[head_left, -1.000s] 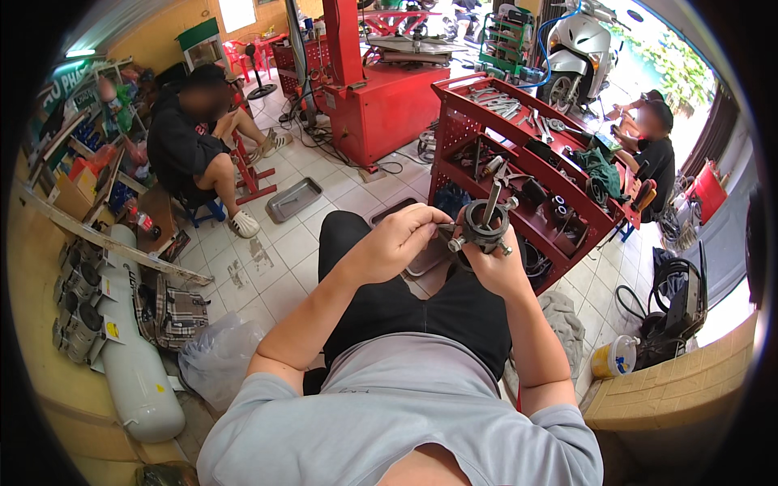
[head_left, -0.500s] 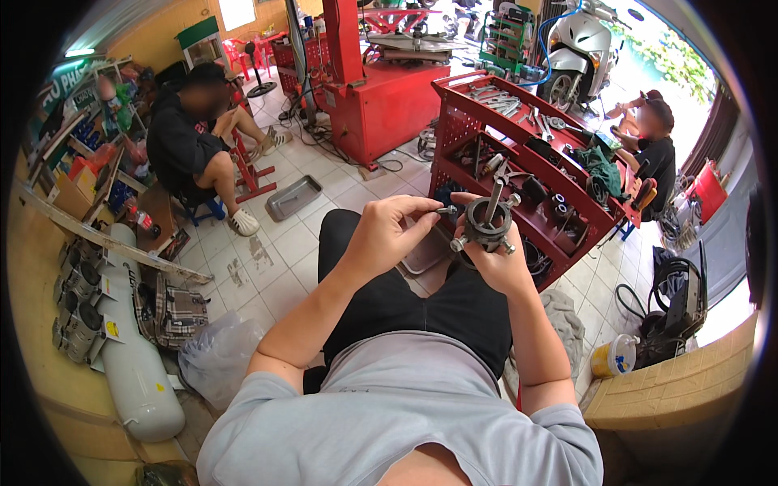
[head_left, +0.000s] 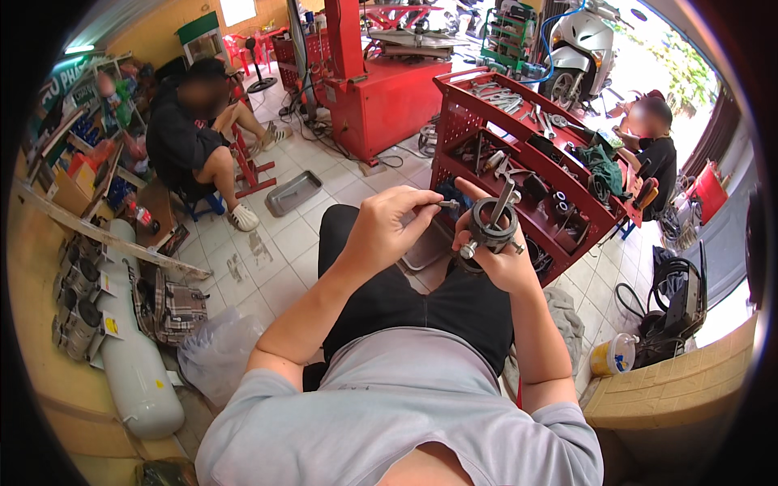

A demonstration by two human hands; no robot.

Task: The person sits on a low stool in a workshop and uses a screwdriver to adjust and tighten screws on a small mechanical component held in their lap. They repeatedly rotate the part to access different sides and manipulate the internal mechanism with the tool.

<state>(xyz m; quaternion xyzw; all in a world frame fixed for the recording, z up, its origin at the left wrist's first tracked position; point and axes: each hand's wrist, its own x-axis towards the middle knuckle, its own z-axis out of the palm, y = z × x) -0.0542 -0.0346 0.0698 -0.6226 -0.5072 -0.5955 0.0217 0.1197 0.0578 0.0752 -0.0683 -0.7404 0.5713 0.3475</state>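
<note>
In front of my lap, my left hand [head_left: 389,223] pinches a small metal bolt [head_left: 448,204] between thumb and fingertip, held out just left of a dark metal ring-shaped tool [head_left: 486,233]. My right hand [head_left: 506,263] grips that ring tool from below; several silvery bolts stick out round its sides and a longer metal bar [head_left: 505,196] rises through it. Beneath my hands, between my knees, a metal tray [head_left: 420,255] shows partly on the tiled floor.
A red tool cart [head_left: 531,227] with wrenches stands ahead right, a seated person [head_left: 652,150] beside it. Another seated person [head_left: 186,154] is left, near a tray [head_left: 296,193]. A red machine [head_left: 373,105] is ahead. Left lie a grey cylinder [head_left: 146,381] and plastic bag [head_left: 219,352].
My left hand has risen slightly and drawn a little back from the ring tool with the small bolt. My right hand and the ring tool have shifted slightly up.
</note>
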